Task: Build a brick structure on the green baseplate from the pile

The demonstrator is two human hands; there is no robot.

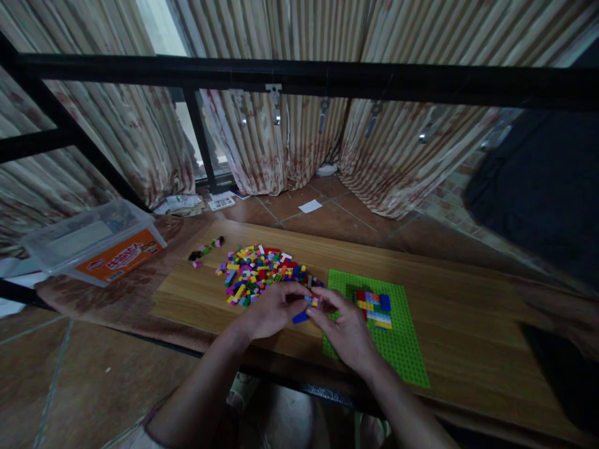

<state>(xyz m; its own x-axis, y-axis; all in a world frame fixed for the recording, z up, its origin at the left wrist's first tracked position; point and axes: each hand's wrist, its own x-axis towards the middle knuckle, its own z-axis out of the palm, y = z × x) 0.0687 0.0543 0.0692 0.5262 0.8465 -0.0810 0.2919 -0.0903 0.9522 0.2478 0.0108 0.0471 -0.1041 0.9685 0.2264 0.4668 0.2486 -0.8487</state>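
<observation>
Both my hands meet just above the wooden board point(449, 324), at the left edge of a green baseplate point(397, 349). My left hand point(274, 310) and my right hand point(344, 327) are closed, pinching between them a small cluster of joined bricks point(306, 307) with blue, yellow and pink pieces. A pile of loose coloured bricks point(259, 271) lies just beyond my left hand. On the baseplate sits a small built block of red, yellow and blue bricks point(373, 307).
A few stray dark and pink bricks point(206, 249) lie at the board's far left. A clear plastic box with an orange label point(96, 240) rests on the cloth to the left. A black metal frame point(299, 78) crosses overhead before striped curtains.
</observation>
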